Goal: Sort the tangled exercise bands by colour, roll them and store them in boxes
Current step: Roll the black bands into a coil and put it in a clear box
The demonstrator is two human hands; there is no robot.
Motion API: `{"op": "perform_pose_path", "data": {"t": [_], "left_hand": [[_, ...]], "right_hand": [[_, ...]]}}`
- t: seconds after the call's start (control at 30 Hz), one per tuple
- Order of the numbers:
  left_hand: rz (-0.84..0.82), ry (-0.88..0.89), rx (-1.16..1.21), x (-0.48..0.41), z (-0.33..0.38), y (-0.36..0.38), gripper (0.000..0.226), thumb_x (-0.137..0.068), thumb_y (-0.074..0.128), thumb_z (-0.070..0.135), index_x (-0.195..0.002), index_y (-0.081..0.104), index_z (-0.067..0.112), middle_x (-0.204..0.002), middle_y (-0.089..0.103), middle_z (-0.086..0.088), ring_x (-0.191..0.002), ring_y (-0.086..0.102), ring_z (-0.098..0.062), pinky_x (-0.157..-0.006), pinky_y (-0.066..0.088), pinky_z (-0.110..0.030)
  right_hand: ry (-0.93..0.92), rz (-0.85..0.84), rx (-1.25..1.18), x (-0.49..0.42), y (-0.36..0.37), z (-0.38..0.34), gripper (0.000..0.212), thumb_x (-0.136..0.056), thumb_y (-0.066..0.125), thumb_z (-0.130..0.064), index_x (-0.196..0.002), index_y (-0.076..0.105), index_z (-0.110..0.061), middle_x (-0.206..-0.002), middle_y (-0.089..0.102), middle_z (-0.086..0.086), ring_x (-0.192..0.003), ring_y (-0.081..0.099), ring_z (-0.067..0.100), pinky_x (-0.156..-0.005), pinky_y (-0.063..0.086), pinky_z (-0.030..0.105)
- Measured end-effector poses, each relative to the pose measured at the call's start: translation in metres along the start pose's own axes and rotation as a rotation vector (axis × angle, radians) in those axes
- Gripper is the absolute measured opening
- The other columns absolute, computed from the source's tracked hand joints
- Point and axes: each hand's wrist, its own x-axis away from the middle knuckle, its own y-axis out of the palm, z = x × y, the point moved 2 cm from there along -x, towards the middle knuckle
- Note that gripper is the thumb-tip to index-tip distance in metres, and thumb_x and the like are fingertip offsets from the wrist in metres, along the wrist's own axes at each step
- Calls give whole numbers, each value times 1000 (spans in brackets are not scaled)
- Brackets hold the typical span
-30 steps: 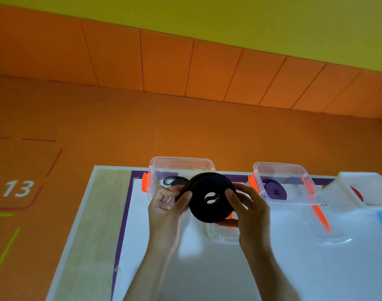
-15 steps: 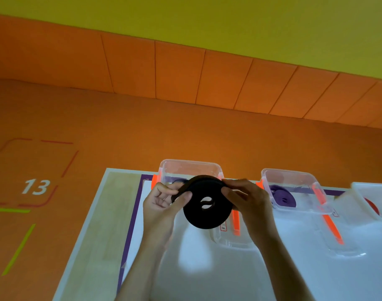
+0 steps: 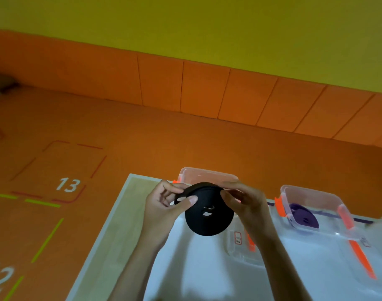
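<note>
Seen from above, two bare hands hold a black roll (image 3: pixel 208 210) of exercise band in the air above the far left part of a white desk (image 3: pixel 207 274). The roll is a flat wound disc with a small slit-like hole at its centre, tilted so its face looks toward the viewer. The left hand (image 3: pixel 164 210) has its grip pinched on the roll's upper left edge: the thumb presses on the face, and the curled fingers behind hold the band's loose tail. The right hand (image 3: pixel 245 205) pinches the upper right edge the same way, thumb on the face and fingers curled over the rim. Just behind the roll stands a clear box (image 3: pixel 207 170) with orange clasps, its inside mostly hidden by the hands. To its right, apart from it, a second clear box (image 3: pixel 313 191) holds a purple roll (image 3: pixel 303 216). A clear lid (image 3: pixel 237 250) lies flat on the desk below the right hand. Beyond the desk is an orange floor (image 3: pixel 153 144) with painted lines and the numbers 13 and 12, then an orange-panelled wall, yellow above.
</note>
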Motion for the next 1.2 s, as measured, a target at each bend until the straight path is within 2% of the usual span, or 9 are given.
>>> {"op": "perform_pose_path", "data": {"t": [0.17,0.3,0.43,0.57,0.67,0.8,0.9,1.07,1.2], "left_hand": [[-22,22,-49,2,10,-1,36,-68,95,15,-85,64,15,-108,79,-12,-103,76,-28,-79,60,-27],[-61,18,-79,2,15,4,38,-68,97,20,-93,67,17,-108,78,-9,-103,76,-29,-76,62,-30],[-88,2,-67,1,18,15,39,-68,96,20,-97,69,17,-107,78,-9,-99,77,-27,-74,62,-32],[-164,22,-114,-6,18,23,34,-70,95,19,-94,71,14,-107,77,-12,-104,75,-31,-84,63,-44],[-187,17,-146,-9,16,27,29,-70,94,20,-89,71,18,-101,77,-9,-99,75,-26,-82,59,-34],[-182,-60,-210,-16,4,27,27,-70,95,21,-84,73,21,-91,77,-4,-90,75,-19,-76,56,-26],[-163,-95,-251,-19,-7,25,26,-71,97,14,-85,77,24,-84,79,2,-81,75,-10,-72,55,-17],[-141,-147,-274,-18,-29,17,25,-71,95,26,-92,80,25,-93,80,1,-91,77,-18,-76,60,-25],[-87,-153,-288,-22,-42,17,22,-72,95,25,-89,81,25,-88,79,2,-87,76,-15,-71,59,-22]], "right_hand": [[32,15,-84,2,7,-5,10,-85,78,-20,-90,76,-11,-99,79,9,-93,75,32,-84,62,56],[20,-8,-43,1,2,-7,15,-85,78,-17,-96,73,-9,-93,78,8,-90,75,29,-83,62,54],[-24,-80,6,1,-6,-7,20,-93,74,-6,-110,74,-16,-103,77,3,-96,73,29,-83,63,51],[31,-165,-40,-1,-8,-9,10,-90,79,-18,-94,70,-20,-99,74,7,-94,73,33,-79,64,46],[37,-152,11,-2,-10,-7,10,-89,77,-12,-89,70,-20,-91,75,5,-87,76,31,-73,64,39],[81,-97,96,-4,-15,-1,26,-87,80,-4,-96,79,-29,-95,80,-4,-89,78,21,-75,62,25],[153,-72,180,-5,-14,9,26,-87,81,-11,-98,81,-35,-96,80,-12,-91,78,13,-79,64,28],[238,-65,153,2,-11,29,22,-86,83,-15,-100,83,-32,-95,81,-10,-92,78,13,-79,62,23],[311,-178,113,2,-11,41,28,-84,86,-20,-109,77,-29,-104,79,-7,-102,76,14,-85,60,23]]}}
